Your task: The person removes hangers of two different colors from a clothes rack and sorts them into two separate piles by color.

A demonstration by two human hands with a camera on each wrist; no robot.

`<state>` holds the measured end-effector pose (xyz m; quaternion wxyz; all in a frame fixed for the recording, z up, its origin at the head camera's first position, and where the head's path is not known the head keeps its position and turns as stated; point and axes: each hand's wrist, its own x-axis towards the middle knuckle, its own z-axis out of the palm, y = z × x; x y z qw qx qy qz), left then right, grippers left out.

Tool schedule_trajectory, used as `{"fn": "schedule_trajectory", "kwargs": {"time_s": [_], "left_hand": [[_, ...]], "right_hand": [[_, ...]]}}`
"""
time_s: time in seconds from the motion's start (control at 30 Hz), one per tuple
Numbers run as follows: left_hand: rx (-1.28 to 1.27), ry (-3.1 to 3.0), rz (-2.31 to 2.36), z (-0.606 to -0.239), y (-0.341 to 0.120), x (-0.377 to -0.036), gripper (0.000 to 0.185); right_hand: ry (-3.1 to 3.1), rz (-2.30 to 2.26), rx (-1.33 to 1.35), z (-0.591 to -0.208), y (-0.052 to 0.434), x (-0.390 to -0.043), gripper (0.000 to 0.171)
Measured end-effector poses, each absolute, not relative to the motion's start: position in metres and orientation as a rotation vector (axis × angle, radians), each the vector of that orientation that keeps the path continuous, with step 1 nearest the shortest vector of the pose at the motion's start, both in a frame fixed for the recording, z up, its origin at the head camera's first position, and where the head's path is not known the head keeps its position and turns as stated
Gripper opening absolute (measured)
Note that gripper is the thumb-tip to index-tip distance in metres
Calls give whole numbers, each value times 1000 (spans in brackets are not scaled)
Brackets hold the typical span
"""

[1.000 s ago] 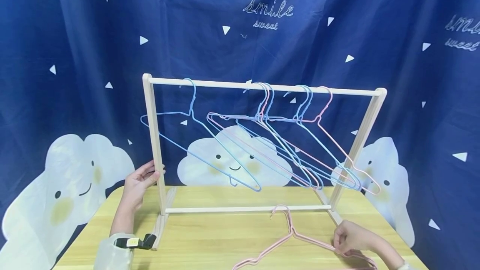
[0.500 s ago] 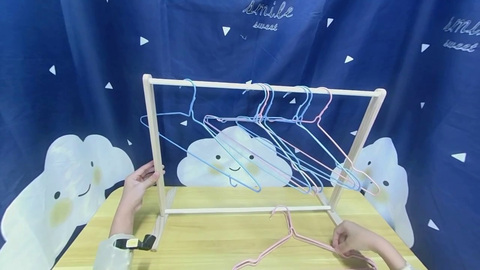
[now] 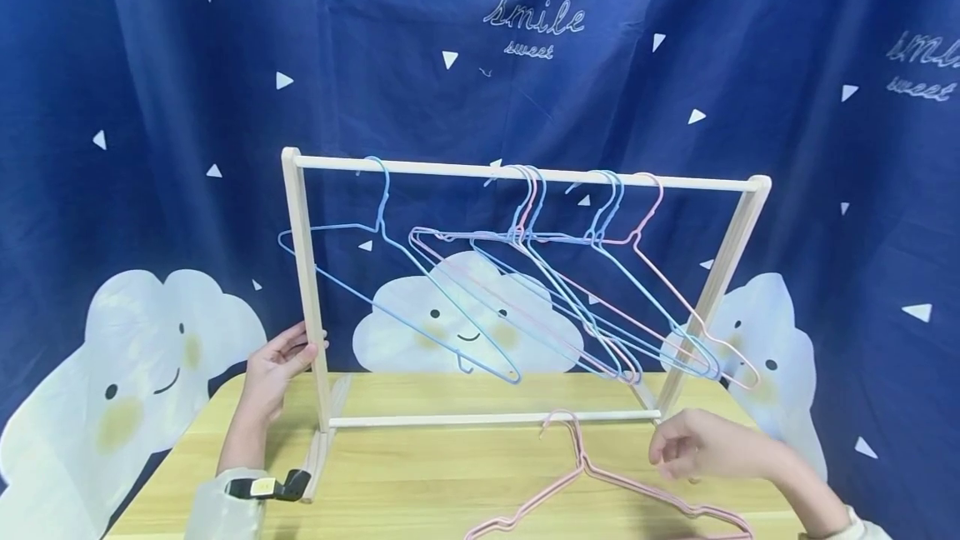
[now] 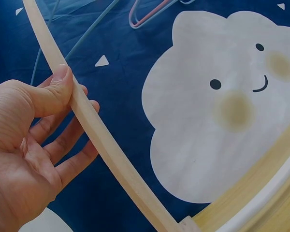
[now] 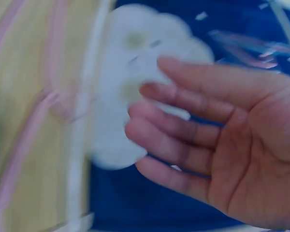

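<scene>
A light wooden rack (image 3: 525, 174) stands on the table, and several blue and pink wire hangers (image 3: 570, 273) hang on its top rail. My left hand (image 3: 291, 352) holds the rack's left post (image 3: 307, 273). In the left wrist view the thumb of that hand (image 4: 58, 96) lies on the front of the post (image 4: 101, 140) and the fingers sit behind it. A pink hanger (image 3: 600, 477) lies flat on the table before the rack. My right hand (image 3: 675, 448) hovers just above its right arm, fingers relaxed and holding nothing. The right wrist view is blurred and shows that hand (image 5: 154, 121) empty.
The yellow wooden table (image 3: 420, 473) ends close behind the rack. A dark blue cloth with white clouds (image 3: 150, 107) hangs all around as a backdrop. A single blue hanger (image 3: 390, 248) hangs apart near the left post.
My right hand has let go of the pink hanger's right arm and risen a little to the left. The hanger stays on the table. The left hand keeps its hold on the post.
</scene>
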<state>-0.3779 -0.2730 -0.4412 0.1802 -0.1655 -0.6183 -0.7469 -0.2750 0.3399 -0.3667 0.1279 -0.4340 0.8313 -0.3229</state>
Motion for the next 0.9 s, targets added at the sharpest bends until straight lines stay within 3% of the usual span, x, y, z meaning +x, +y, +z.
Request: {"fn": "schedule_trajectory", "kwargs": {"time_s": [0.13,0.27,0.53,0.9], "left_hand": [[-471,-1744,-2112,-442,-273,-378,38],[-475,-1744,-2109,-443,-273,-379,38],[-483,-1733,-2106,-443,-274,-379,38],[-478,-1739,-2106,-442,-273,-377,38]], "right_hand": [[2385,-936,-1523,-327,324,-267,26],[2503,-1019,-1599,-288,308,-262,35],[2798,-1288,-1227,-243,270,-280,16],[3015,-1109,-814,-229,232,-308,14]]}}
